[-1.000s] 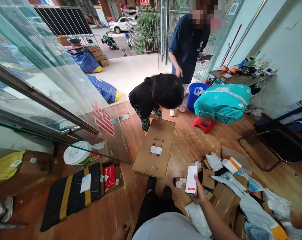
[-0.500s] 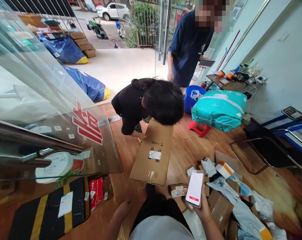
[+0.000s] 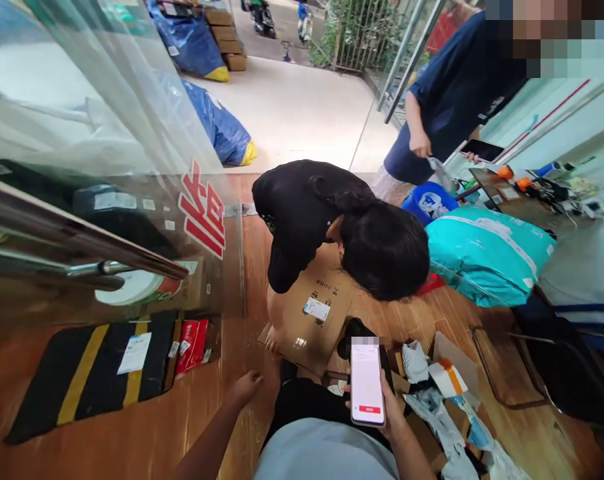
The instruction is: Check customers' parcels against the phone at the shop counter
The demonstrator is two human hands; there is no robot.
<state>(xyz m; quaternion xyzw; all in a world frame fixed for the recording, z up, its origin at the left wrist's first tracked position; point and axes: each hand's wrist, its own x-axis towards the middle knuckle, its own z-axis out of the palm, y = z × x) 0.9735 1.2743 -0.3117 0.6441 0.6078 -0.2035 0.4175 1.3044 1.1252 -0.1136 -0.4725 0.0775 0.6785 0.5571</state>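
Right hand (image 3: 389, 417) has its fingers wrapped around a lit smartphone (image 3: 367, 383) at lower centre, left hand (image 3: 245, 387) hangs loosely curled and empty; the one-handed phone could slip onto the cardboard box (image 3: 309, 313) if the bending co-worker (image 3: 332, 227) bumps it.

- Wooden floor (image 3: 222, 413) carries everything here
- Flat carton (image 3: 309, 320) lies mid-floor, white label up
- Black and yellow parcel (image 3: 92, 373) lies left, red packet (image 3: 192, 347) just beside it
- Torn wrappers (image 3: 442, 400) are heaped right
- Teal bag (image 3: 487, 257) sits farther right, blue bucket (image 3: 427, 200) behind it
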